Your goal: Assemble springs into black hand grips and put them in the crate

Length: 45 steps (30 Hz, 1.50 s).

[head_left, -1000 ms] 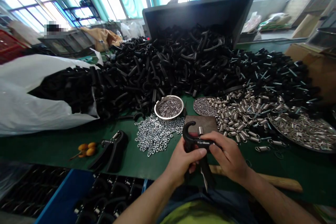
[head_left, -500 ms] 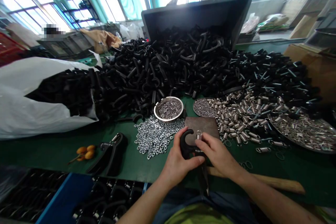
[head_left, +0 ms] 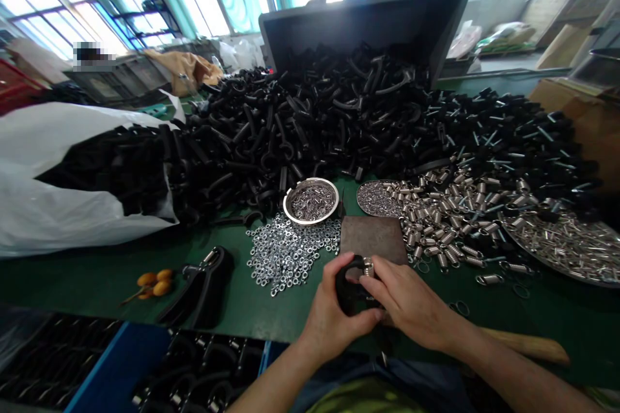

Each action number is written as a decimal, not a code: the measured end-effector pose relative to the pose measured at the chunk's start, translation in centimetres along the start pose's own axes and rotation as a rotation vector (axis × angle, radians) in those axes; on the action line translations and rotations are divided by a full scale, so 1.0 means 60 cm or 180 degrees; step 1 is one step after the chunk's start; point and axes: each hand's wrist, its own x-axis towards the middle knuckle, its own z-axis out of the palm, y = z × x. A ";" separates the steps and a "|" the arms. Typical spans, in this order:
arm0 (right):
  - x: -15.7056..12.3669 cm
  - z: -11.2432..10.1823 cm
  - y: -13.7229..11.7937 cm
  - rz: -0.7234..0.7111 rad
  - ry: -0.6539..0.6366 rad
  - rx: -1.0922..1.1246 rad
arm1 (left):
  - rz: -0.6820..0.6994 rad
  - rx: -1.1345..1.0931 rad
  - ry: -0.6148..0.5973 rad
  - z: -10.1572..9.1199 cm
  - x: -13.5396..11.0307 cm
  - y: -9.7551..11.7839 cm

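Black handle [head_left: 356,300] sits between both hands, in front of the person and just on the near side of a flat metal block [head_left: 372,235] on the green table [head_left: 271,316]. Wrapped around it from the left, the left hand [head_left: 332,310] holds it with the fingers on the far side and the thumb across the near side. From the other side, the right hand [head_left: 407,297] has its fingertips closed on a small spring [head_left: 368,266] that stands upright at the handle; whether the spring is hooked into it cannot be told, as the fingers cover the lower end. Beyond the block are a round bowl [head_left: 310,223] of small metal pieces and an oval tray [head_left: 359,203] of tiny parts. Loose nuts [head_left: 278,255] spread out left of the block, and a heap of springs [head_left: 445,219] lies to its right. Farther left rest a hand grip [head_left: 213,290] and some yellow fruit [head_left: 155,282]. A wooden stick [head_left: 527,343] lies beside the right forearm.
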 end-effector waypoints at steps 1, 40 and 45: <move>-0.001 0.002 -0.001 0.0087 -0.0020 0.0016 | 0.0061 0.0052 -0.0076 0.000 0.000 0.000; 0.329 0.104 0.123 0.1018 0.0092 0.0173 | -0.0227 0.3109 0.0962 -0.159 0.307 -0.075; 0.278 0.069 0.134 0.1021 0.0475 0.0847 | -0.0253 0.2556 0.1069 -0.165 0.298 -0.065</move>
